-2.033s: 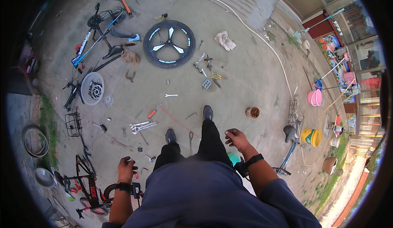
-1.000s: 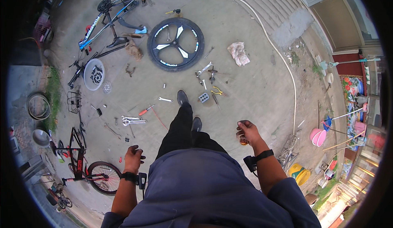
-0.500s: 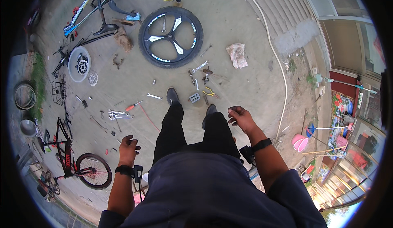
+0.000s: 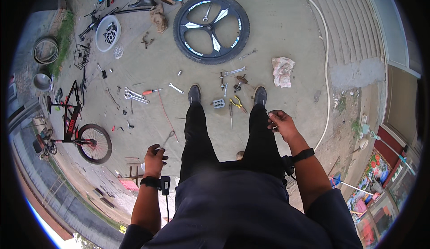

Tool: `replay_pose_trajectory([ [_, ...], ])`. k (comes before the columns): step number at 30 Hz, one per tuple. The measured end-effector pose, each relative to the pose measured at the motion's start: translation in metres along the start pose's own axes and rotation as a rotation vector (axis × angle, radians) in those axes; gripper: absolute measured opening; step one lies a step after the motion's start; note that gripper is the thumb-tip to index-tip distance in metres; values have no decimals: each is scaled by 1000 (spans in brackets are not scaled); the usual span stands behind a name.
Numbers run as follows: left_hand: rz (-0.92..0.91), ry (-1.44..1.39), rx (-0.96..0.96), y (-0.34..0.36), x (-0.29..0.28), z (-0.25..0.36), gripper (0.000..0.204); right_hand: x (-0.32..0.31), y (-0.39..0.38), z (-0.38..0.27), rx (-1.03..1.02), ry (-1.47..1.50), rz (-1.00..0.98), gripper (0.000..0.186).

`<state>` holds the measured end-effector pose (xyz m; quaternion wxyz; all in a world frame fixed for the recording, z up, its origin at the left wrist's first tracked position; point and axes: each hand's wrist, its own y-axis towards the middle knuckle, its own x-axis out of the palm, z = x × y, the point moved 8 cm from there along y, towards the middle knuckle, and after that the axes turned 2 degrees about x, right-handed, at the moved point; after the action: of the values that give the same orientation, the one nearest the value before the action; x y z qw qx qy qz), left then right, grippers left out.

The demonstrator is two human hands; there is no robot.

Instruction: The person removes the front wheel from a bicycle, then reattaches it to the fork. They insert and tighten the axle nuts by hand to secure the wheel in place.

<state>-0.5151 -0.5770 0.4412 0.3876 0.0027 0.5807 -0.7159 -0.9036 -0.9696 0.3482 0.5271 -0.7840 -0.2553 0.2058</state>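
My left hand (image 4: 155, 161) hangs left of my legs, with its fingers loosely bent and apart. Just past its thumb shows a slim grey tool with a ring-like end (image 4: 169, 136); I cannot tell whether the thumb touches it. My right hand (image 4: 282, 124) hovers beside my right knee, fingers half curled and nothing visible in them. On the ground nearest it are yellow-handled pliers (image 4: 238, 103), a grey block with holes (image 4: 218, 103) and a screwdriver (image 4: 231, 116). Ahead lies a black three-spoke bicycle wheel (image 4: 210, 28) with a spanner (image 4: 207, 12) on it.
Several spanners (image 4: 136, 95) and a red-handled screwdriver (image 4: 149, 91) lie to the left. A white basin (image 4: 108, 33) holds brake discs. Bicycle frames (image 4: 70, 114) stand at the left and far left. A crumpled cloth (image 4: 282, 71) and a pale hose (image 4: 326, 70) are on the right.
My feet have stepped wider apart. The view has shifted and turned, so the wheel sits farther up and right. Both hands stay low at my sides; the ring-ended tool now shows by the left one.
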Motion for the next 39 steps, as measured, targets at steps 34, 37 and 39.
replay_pose_trajectory([
  [34, 90, 113, -118, 550, 209, -140, 59, -4, 455, 45, 2, -491, 16, 26],
  [37, 94, 7, -250, 554, 221, -128, 61, -14, 480, 51, 4, -493, 9, 29],
  [39, 116, -67, -272, 568, 227, -139, 61, -12, 492, 52, 4, -492, 0, 29],
])
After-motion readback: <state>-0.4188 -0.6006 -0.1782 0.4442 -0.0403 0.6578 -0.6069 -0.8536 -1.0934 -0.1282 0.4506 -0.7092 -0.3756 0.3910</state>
